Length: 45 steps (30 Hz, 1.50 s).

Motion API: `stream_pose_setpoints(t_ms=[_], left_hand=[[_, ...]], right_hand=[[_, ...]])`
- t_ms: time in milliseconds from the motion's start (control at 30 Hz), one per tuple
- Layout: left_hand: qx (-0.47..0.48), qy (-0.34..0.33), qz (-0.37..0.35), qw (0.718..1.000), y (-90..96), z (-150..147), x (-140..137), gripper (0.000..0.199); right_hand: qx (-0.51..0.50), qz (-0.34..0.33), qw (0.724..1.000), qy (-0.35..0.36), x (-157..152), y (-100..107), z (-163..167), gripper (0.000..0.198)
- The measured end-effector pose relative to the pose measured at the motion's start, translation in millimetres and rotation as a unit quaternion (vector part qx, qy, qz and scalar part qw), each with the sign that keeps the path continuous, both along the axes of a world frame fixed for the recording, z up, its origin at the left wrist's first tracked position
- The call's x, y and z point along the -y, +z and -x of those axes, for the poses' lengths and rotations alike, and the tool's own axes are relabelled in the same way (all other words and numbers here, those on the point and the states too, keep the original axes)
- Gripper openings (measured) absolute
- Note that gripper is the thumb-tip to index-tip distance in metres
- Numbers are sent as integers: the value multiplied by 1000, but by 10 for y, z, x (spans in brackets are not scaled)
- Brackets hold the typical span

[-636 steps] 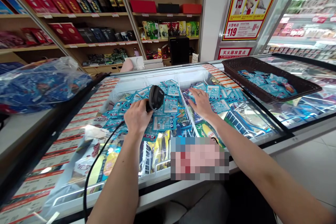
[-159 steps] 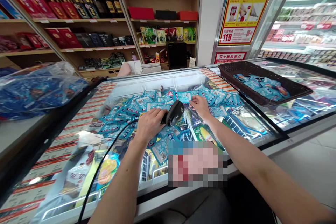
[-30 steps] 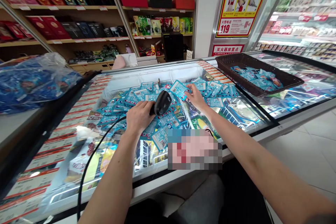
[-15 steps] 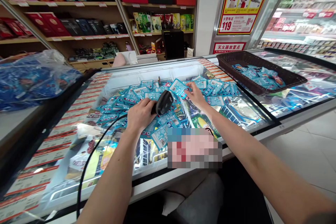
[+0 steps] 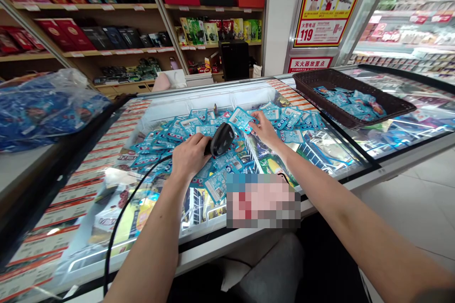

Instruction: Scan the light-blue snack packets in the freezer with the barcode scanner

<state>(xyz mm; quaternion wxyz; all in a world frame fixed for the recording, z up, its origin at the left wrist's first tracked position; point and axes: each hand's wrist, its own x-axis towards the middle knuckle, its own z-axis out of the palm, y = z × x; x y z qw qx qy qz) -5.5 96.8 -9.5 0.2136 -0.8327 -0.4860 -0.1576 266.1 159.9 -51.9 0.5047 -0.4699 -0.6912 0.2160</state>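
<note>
My left hand (image 5: 190, 156) is wrapped round the handle of a black barcode scanner (image 5: 222, 139), whose cable runs down to the lower left. The scanner's head points to the right, toward a blue snack packet (image 5: 241, 118). Pinched at its right edge by my right hand (image 5: 265, 129), that packet shows a printed label with a barcode. Many similar blue packets (image 5: 159, 138) lie spread on the glass top of the freezer (image 5: 85, 189) around both hands. One packet (image 5: 217, 185) lies nearer to me, below the scanner.
A dark woven basket (image 5: 355, 120) with several blue packets stands at the right. At the left sits a clear plastic bag (image 5: 46, 104) full of blue packets. A blurred-out pinkish item (image 5: 265, 201) lies at the freezer's front edge. Stocked shelves (image 5: 117, 49) stand behind.
</note>
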Motion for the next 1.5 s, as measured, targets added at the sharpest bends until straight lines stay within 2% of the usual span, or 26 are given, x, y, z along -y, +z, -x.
stream_pose_setpoints(t_ms=[133,267,433,533,633,733,833,933,1033,1200,1300,1500], left_hand=[[0,-4,-6,1000,0,5,-4,33],[-1,-14,-13,1000,2,15,-8,32],[7,-8,-13,1000,8,38,-30,33],[13,4,-10,1000,16,50,-40,34],[15,16,-13,1000,20,50,-37,33],[24,20,-10,999,20,40,-26,33],[35,29,-14,999,17,33,-18,33],[39,47,-26,998,17,41,-20,32],[47,60,-31,997,25,57,-24,32],[75,97,-41,992,35,84,-25,34],[81,115,-44,989,30,100,-28,34],[68,126,-47,989,23,114,-36,33]], right_hand=[[4,-2,1000,-10,41,33,4,30],[52,2,995,-85,132,97,13,35],[179,-9,964,-197,235,208,-32,35],[238,11,941,-241,256,273,-133,31],[271,38,921,-276,268,319,-248,27],[277,36,912,-300,286,339,-304,24],[280,-4,919,-279,296,330,-281,24],[300,-42,927,-220,288,298,-227,28],[324,-44,928,-178,269,262,-199,33],[335,-23,915,-221,242,239,-226,27],[336,-39,910,-240,248,244,-222,23],[311,-72,934,-161,282,254,-102,23]])
